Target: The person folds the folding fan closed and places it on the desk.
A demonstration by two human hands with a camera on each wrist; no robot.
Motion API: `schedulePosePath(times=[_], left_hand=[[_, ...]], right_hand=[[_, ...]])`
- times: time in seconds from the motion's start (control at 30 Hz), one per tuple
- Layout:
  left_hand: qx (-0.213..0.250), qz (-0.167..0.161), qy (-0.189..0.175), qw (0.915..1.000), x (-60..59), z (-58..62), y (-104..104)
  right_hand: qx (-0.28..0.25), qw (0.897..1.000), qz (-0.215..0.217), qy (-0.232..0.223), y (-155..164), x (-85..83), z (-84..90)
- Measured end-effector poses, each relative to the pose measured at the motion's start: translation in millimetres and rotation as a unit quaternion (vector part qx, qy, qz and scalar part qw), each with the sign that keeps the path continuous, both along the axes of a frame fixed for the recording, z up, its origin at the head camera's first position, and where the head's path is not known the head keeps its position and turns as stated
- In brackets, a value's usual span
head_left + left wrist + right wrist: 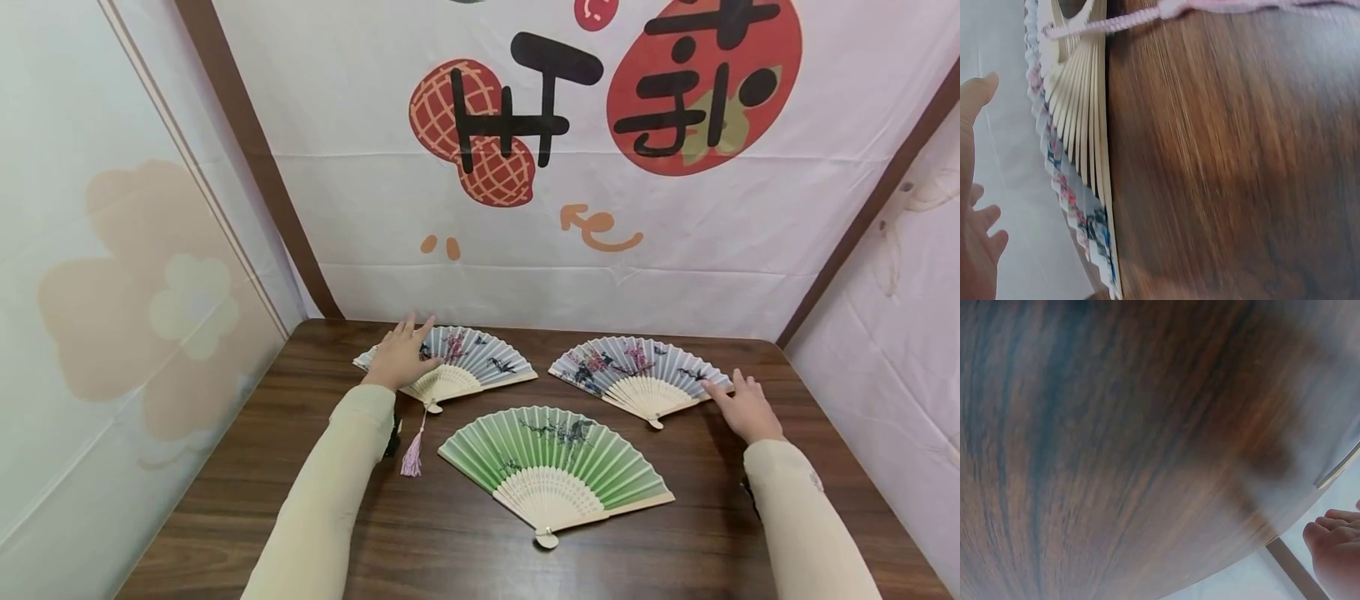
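Three spread folding fans lie on a brown wooden table (285,483). Over the left part of the grey floral fan (495,360) at the back left is my left hand (399,357), fingers spread. From that fan's pivot hangs a pink tassel (412,458). In the left wrist view, the hand (977,231) shows beside the fan's pleated edge, with nothing in its fingers. My right hand (750,410) is at the right end of a second grey floral fan (637,367), thumb side overlapping its tip. A green fan (558,467) with pale ribs lies between the forearms.
Behind the table hangs a white printed cloth (360,217) with red and black designs. Another pale cloth (112,350) with a flower print borders the left side, and a white one (892,333) the right. Brown strips run along the corners.
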State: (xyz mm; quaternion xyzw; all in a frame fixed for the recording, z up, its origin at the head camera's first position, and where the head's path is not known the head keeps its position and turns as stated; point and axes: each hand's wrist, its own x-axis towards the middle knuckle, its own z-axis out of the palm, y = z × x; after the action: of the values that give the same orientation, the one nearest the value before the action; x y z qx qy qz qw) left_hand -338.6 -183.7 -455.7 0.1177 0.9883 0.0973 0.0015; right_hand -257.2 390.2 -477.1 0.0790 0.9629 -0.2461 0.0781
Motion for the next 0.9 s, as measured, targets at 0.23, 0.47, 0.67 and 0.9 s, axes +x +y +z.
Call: schedulePosePath(times=[0.23, 0.47, 0.67, 0.9], left_hand=[[0.002, -0.013, -0.001, 0.9999, -1.0, 0.7, 12], [0.04, -0.014, -0.007, 0.9991, 0.6, -1.6, 25], [0.118, -0.02, -0.037, 0.9921, 3.1, -1.3, 38], [0.187, -0.026, -0.043, 0.9812, 0.0, -3.4, 56]], right_hand=[[-0.02, 1.0, -0.01, -0.001, -6, -1.8, -0.2], [-0.054, 0.998, -0.035, -0.016, -12, -1.7, 0.7], [-0.065, 0.997, -0.04, -0.026, -18, 0.4, 2.9], [-0.06, 0.997, -0.033, -0.03, -22, 0.2, 5.1]])
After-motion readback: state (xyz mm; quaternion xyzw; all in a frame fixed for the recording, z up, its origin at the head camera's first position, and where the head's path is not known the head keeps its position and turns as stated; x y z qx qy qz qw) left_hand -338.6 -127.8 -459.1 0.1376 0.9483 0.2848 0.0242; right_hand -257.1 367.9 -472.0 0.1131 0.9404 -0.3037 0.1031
